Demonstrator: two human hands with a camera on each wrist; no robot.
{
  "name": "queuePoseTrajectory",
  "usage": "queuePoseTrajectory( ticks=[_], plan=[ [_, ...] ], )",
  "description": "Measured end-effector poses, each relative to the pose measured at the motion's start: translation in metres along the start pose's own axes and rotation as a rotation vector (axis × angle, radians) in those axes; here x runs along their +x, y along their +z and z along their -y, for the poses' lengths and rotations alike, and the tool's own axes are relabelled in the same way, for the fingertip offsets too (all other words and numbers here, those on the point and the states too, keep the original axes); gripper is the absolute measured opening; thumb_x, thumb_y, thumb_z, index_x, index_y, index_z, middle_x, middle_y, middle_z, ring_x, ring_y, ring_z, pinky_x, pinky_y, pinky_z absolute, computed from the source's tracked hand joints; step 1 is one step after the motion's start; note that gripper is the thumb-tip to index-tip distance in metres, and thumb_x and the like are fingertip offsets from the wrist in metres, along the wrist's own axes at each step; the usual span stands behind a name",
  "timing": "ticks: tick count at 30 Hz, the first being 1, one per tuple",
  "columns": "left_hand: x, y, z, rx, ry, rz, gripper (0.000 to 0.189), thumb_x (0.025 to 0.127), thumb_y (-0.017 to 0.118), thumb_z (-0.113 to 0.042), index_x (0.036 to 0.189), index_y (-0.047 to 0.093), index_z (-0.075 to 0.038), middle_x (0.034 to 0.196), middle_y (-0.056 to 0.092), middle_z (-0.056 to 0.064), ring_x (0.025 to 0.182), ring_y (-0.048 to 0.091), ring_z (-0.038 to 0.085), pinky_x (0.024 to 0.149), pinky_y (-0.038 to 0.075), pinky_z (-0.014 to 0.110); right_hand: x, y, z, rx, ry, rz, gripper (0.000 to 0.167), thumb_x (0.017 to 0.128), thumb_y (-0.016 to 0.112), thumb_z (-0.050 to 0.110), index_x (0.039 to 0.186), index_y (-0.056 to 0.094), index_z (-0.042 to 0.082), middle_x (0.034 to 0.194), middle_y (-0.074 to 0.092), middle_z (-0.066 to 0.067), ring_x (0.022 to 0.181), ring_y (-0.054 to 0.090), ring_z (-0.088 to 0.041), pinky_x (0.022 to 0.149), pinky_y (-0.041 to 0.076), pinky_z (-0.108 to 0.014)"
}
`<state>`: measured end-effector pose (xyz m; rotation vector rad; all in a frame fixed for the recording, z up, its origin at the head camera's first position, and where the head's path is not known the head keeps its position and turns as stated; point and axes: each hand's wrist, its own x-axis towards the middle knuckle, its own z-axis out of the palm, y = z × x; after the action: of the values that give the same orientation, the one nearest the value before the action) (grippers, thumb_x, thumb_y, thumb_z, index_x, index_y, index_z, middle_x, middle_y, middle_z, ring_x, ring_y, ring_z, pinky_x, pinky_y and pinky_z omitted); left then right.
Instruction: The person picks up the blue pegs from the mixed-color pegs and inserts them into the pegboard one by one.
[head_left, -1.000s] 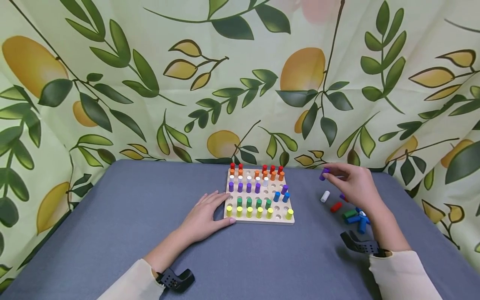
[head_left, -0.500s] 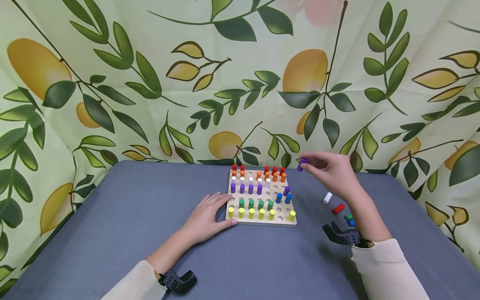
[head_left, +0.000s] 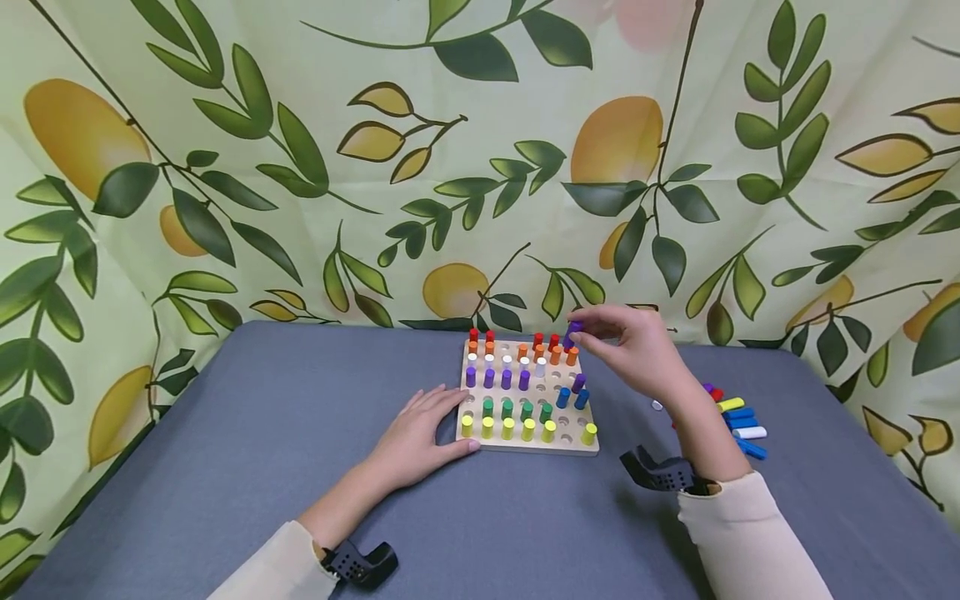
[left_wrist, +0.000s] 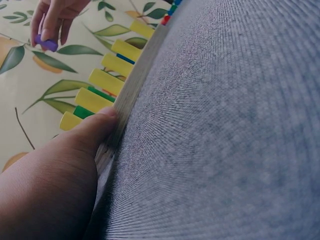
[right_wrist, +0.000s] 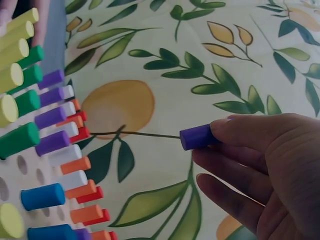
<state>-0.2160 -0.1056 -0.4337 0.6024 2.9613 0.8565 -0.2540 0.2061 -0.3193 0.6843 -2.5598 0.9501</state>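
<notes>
Grey cloth (head_left: 285, 392): we saw it spread under everything, and we judged that its weave gave some friction to what lay on it.
Left hand (head_left: 408, 442): we found it clenched round nothing, its relaxed fingers laid along the board's left edge and its thumb touching the near left corner, probably to keep the board from sliding.
Wooden board (head_left: 525, 448): it lay flat in the middle of the cloth, and we read its rows of round holes as the reason the pegs stood upright.
Purple four (head_left: 506, 380): they stood side by side in the left of their row, sorted, we supposed, by colour.
Green pegs (head_left: 507, 409): we counted four in a row, with a bare hole at their right.
Yellow pegs (head_left: 528, 430): six filled the near row but for one gap, left of the last peg.
Blue pair (head_left: 572, 399): these stood together toward the right edge.
Held purple peg (head_left: 572, 333): we saw it in the air at the board's far right corner, apart from the board and slightly tilted.
Right hand (head_left: 630, 346): it pinched that peg by one end between thumb and fingers; we thought this left the other end free.
Loose pegs (head_left: 742, 421): they lay on the cloth at right, within easy reach, we judged; the forearm hid some from us.
</notes>
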Motion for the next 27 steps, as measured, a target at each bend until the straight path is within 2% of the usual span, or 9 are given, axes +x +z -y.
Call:
queuePoseTrajectory(
  ticks=[3,5,15,21,27],
  plan=[
    [0.001,0.001,0.0,0.001,-0.001,0.005,0.078,0.088,0.07,-0.059,0.152,0.048,-0.021,0.156,0.049,0.005,0.153,0.034,0.03,0.129,0.018,0.053,-0.001,0.003,-0.001,0.016,0.009,0.03,0.025,0.091,0.074,0.007,0.116,0.074,0.008,0.103,0.078,-0.007,0.092,0.076,-0.021,0.083,0.064,-0.04],
    [0.001,0.001,0.001,-0.001,0.001,0.003,0.077,0.088,0.07,-0.059,0.151,0.049,-0.02,0.156,0.049,0.005,0.153,0.034,0.03,0.129,0.019,0.054,-0.002,0.005,-0.002,0.023,0.015,0.048,0.025,0.091,0.074,0.006,0.116,0.074,0.008,0.103,0.078,-0.007,0.093,0.076,-0.022,0.084,0.064,-0.042],
    [0.002,0.001,0.001,0.001,0.003,-0.004,0.077,0.088,0.07,-0.06,0.151,0.049,-0.021,0.156,0.05,0.005,0.153,0.034,0.03,0.129,0.019,0.054,-0.002,0.014,-0.002,0.039,-0.042,0.152,0.019,0.091,0.074,0.007,0.11,0.076,0.008,0.101,0.079,-0.003,0.091,0.076,-0.017,0.084,0.064,-0.04],
    [0.001,0.0,0.0,0.006,-0.003,0.001,0.077,0.088,0.069,-0.06,0.151,0.049,-0.021,0.157,0.049,0.006,0.153,0.034,0.03,0.129,0.018,0.054,-0.002,0.018,-0.002,0.046,-0.018,0.218,0.018,0.092,0.073,0.009,0.11,0.075,0.007,0.101,0.079,-0.003,0.091,0.075,-0.017,0.083,0.064,-0.042],
    [0.001,0.0,0.001,0.005,0.003,-0.002,0.078,0.088,0.069,-0.06,0.152,0.048,-0.021,0.157,0.049,0.006,0.153,0.033,0.031,0.129,0.017,0.054,-0.002,0.022,-0.004,0.043,-0.01,0.232,0.017,0.092,0.073,0.008,0.109,0.075,0.007,0.1,0.079,-0.003,0.092,0.075,-0.018,0.085,0.064,-0.044]
  ],
)
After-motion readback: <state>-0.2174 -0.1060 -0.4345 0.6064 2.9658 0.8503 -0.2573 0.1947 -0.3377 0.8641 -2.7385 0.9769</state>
